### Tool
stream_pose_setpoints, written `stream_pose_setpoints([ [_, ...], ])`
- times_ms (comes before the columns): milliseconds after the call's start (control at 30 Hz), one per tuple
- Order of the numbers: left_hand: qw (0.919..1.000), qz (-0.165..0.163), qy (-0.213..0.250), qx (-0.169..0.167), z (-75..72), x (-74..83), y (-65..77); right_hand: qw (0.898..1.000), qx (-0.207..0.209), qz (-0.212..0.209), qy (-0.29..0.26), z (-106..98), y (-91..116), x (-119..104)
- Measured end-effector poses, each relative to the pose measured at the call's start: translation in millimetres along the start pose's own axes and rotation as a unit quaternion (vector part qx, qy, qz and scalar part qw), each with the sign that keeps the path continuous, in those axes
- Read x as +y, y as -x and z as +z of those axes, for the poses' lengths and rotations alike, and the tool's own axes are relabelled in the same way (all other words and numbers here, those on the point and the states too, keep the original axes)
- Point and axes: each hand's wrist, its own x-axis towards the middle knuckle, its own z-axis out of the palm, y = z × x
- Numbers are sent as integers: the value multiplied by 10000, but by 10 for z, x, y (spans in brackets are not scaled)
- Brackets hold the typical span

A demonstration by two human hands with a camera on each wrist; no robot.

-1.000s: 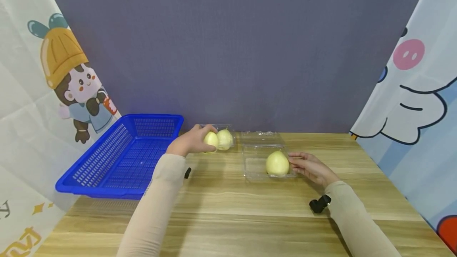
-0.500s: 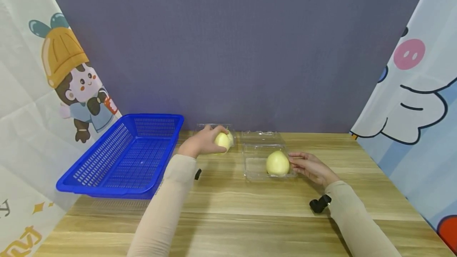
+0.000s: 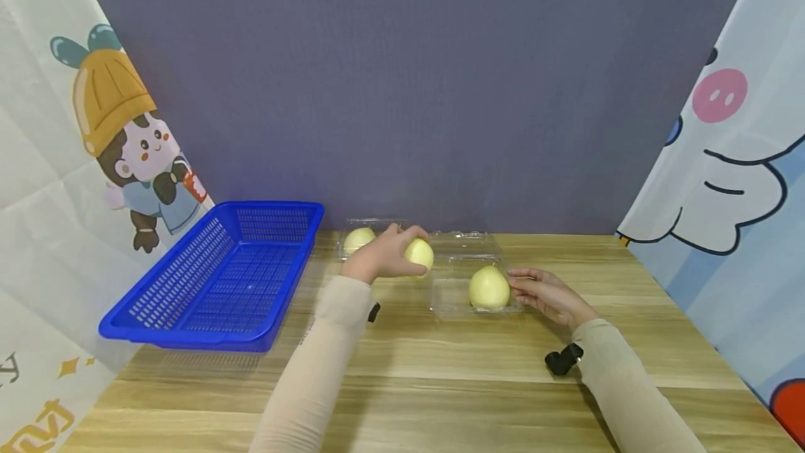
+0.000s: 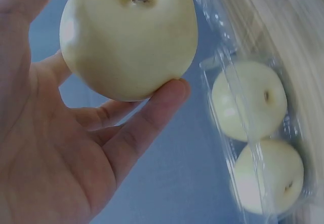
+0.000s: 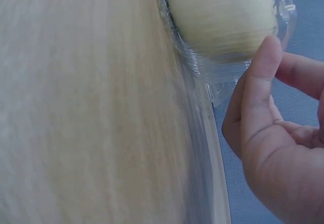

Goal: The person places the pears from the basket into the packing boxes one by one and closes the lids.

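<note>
A pale yellow-green pear (image 3: pixel 420 257) is gripped in my left hand (image 3: pixel 383 255), held up between thumb and fingers. In the left wrist view the left hand (image 4: pixel 55 138) cups this pear (image 4: pixel 131 41) from the side. Just right of it lies an open clear plastic clamshell box (image 3: pixel 448 292), its lid (image 3: pixel 462 244) folded back. One pear (image 3: pixel 489 288) sits in that box's right part. At the box's right edge my right hand (image 3: pixel 550 297) pinches the rim. The right wrist view shows the thumb (image 5: pixel 264 64) against the rim beside the pear (image 5: pixel 223 19).
A second clear clamshell box (image 3: pixel 342 247) stands at the back, behind the left hand, with a pear (image 3: pixel 359 239) showing. The left wrist view shows two pears in a clear box (image 4: pixel 223 77). A blue plastic basket (image 3: pixel 189 338) stands on the wooden table (image 3: pixel 440 397) at left.
My left hand has moved right with its pear, from in front of the back box toward the open box, uncovering a pear behind it. The right hand has stayed at the rim.
</note>
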Motion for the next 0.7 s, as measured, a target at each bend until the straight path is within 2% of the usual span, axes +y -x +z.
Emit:
stream_pose_setpoints([
  [533,9993,380,-63,-30,284,238,-133,10000,27,-20,25,-31,-33,40],
  [700,9991,399,-83,-102,376,280,-177,10000,82,-9,-20,-27,-45,47],
])
